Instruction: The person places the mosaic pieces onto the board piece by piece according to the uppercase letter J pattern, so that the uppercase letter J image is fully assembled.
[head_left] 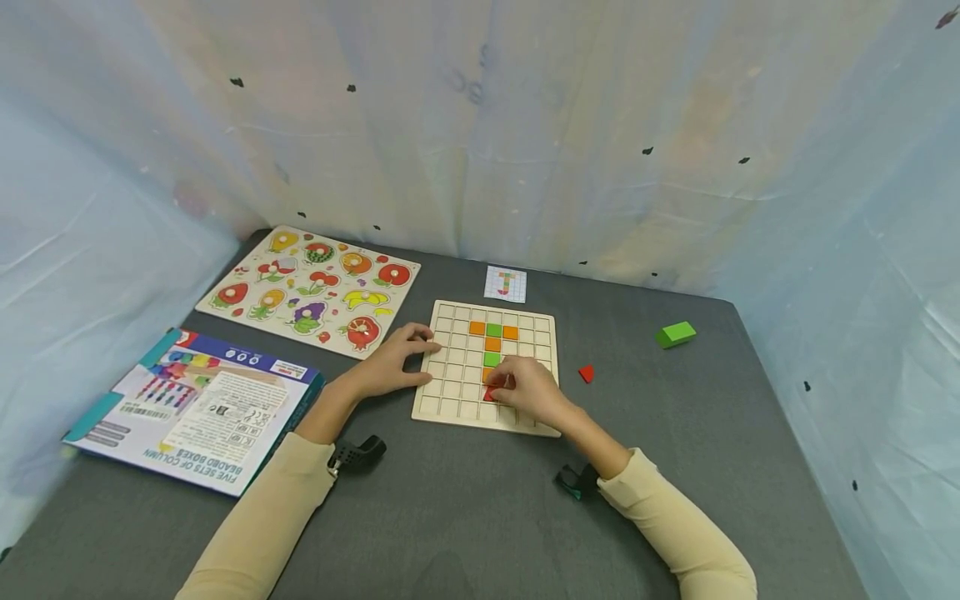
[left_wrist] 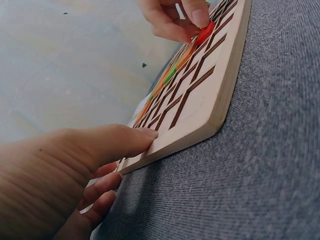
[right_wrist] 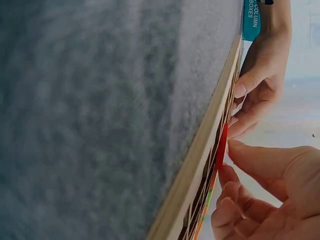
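A wooden grid board (head_left: 450,400) lies flat on the table, with orange tiles (head_left: 510,333) and green tiles (head_left: 493,331) set in a T-like shape. Over its lower middle, my right hand (head_left: 528,390) pinches a red tile (right_wrist: 222,147) between thumb and fingers, low against the grid below the coloured column. My left hand (head_left: 393,360) rests at the board's left edge. Its thumb (left_wrist: 135,140) lies on the rim while the other fingers touch along the edge. Another red piece (head_left: 587,373), with a curved side, lies right of the board.
Behind the board lies a small pattern card (head_left: 506,284) with a coloured J. A fruit puzzle board (head_left: 337,287) is at the back left, and a beaded-toy box (head_left: 202,408) at the left. A green block (head_left: 676,334) stands at the right. Curtains enclose the table (head_left: 465,500).
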